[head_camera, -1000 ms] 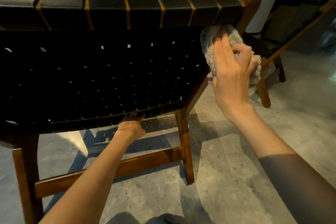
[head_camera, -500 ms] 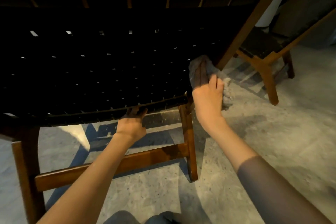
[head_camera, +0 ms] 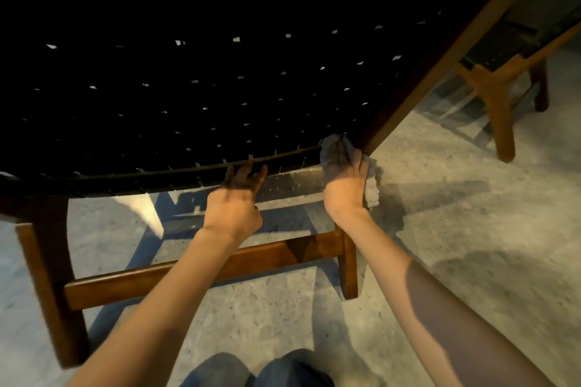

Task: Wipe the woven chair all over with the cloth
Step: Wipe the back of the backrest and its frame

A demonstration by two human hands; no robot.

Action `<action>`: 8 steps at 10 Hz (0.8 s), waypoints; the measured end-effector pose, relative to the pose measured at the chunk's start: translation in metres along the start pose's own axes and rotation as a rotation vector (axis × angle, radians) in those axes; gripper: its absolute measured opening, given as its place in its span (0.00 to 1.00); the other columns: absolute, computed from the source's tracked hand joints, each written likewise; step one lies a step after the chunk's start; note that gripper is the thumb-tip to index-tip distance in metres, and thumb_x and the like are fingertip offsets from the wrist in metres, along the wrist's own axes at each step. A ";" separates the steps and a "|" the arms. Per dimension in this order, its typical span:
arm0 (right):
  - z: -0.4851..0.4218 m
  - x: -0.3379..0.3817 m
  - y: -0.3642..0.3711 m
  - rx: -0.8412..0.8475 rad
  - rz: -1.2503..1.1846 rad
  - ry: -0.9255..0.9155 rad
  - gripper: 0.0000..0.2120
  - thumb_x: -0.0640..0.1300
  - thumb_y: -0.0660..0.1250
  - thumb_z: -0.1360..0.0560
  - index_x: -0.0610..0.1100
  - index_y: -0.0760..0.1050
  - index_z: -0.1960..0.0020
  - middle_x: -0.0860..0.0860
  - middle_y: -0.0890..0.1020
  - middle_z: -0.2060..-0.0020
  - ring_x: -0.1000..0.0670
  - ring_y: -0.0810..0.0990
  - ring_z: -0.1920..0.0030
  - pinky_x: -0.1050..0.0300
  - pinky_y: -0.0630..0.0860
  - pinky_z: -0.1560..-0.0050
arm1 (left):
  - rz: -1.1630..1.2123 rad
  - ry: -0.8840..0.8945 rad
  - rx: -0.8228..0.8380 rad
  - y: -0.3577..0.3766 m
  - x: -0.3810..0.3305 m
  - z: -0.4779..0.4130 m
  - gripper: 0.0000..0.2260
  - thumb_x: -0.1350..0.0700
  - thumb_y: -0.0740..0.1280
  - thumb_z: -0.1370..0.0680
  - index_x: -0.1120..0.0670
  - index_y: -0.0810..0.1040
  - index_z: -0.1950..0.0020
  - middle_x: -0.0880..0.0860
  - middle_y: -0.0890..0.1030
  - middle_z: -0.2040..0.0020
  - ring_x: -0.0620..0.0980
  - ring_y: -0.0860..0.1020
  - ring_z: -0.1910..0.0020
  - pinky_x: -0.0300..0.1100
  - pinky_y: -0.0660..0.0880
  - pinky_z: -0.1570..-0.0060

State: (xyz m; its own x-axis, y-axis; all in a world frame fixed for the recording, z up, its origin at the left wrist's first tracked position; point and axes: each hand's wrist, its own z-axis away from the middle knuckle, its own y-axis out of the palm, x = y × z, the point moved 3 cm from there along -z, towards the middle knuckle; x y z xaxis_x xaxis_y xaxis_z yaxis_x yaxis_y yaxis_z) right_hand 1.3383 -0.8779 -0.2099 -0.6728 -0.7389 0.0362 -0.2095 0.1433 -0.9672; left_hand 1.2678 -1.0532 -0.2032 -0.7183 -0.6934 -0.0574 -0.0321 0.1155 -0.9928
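Note:
The woven chair fills the upper half of the head view, its black strap back facing me inside a brown wooden frame. My right hand presses a grey fluffy cloth against the lower right corner of the weave, next to the slanted wooden side rail. My left hand grips the bottom edge of the woven back, fingers curled up under it. Part of the cloth is hidden beneath my right palm.
A wooden crossbar and two rear legs stand on the speckled grey floor. A second wooden chair stands at the right. My knees in jeans show at the bottom edge.
My right hand slid the cloth down the right side of the woven back, from the top rail to the bottom corner. The view moved closer and lower. The left hand kept its grip.

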 end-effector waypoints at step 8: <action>0.028 -0.019 -0.041 0.285 -0.476 -0.245 0.24 0.35 0.61 0.22 0.38 0.62 0.27 0.40 0.68 0.31 0.40 0.65 0.31 0.52 0.63 0.33 | -0.053 0.036 0.203 -0.008 0.002 -0.005 0.34 0.49 0.62 0.22 0.46 0.46 0.22 0.50 0.44 0.22 0.56 0.46 0.23 0.51 0.61 0.29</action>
State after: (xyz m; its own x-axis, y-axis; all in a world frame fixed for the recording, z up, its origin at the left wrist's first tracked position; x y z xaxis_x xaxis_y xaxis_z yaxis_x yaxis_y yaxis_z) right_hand 1.3793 -0.8881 -0.1780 -0.3617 -0.8134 0.4557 -0.2262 -0.3976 -0.8893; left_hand 1.2629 -1.0517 -0.1952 -0.7438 -0.6684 -0.0047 0.0681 -0.0688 -0.9953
